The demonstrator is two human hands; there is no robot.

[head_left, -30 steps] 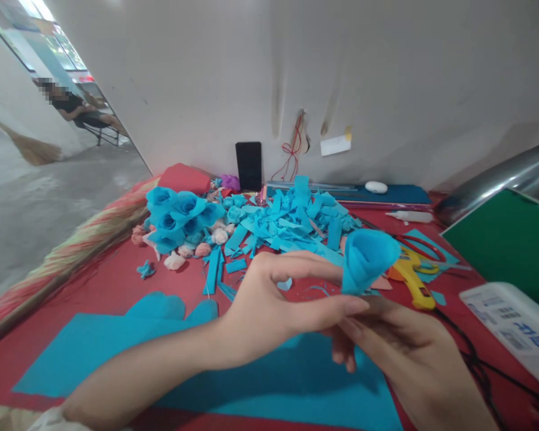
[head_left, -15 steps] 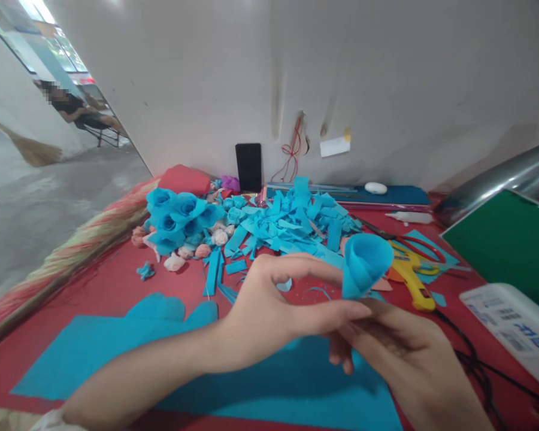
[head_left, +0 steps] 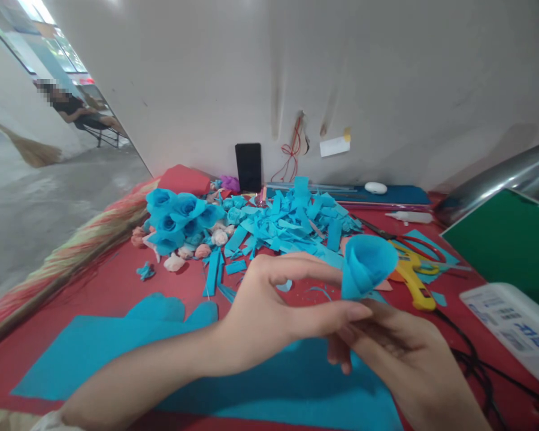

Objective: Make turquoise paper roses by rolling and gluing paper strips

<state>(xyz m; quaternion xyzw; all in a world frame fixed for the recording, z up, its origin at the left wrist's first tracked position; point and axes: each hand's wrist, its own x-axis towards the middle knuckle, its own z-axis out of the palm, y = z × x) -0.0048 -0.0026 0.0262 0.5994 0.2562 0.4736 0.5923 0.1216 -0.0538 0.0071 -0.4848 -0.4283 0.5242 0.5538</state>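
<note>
A blue crepe-paper flower point(head_left: 368, 263), rolled into a cup with overlapping petals, stands upright above my fingers. My left hand point(head_left: 291, 299) pinches its base between thumb and fingers. From the right, my right hand point(head_left: 399, 347) also closes on the base, its thumb meeting the left thumb; the lowest part is hidden by the fingers. Beneath both hands lies a large blue crepe-paper sheet point(head_left: 269, 389), with rounded blue petal pieces point(head_left: 157, 307) at its far edge.
Finished blue flowers point(head_left: 179, 215) stand at the left beside small pale rosettes point(head_left: 202, 250). Blue paper scraps point(head_left: 291, 221) are heaped mid-table. To the right are a yellow glue gun point(head_left: 415, 281), red-handled scissors point(head_left: 420, 246) and a white box point(head_left: 512, 326). A phone point(head_left: 249, 167) leans on the wall.
The flower's outer petal has spread a little wider to the right, and its mouth shows more open. My right hand has shifted very slightly; my left hand stays in place.
</note>
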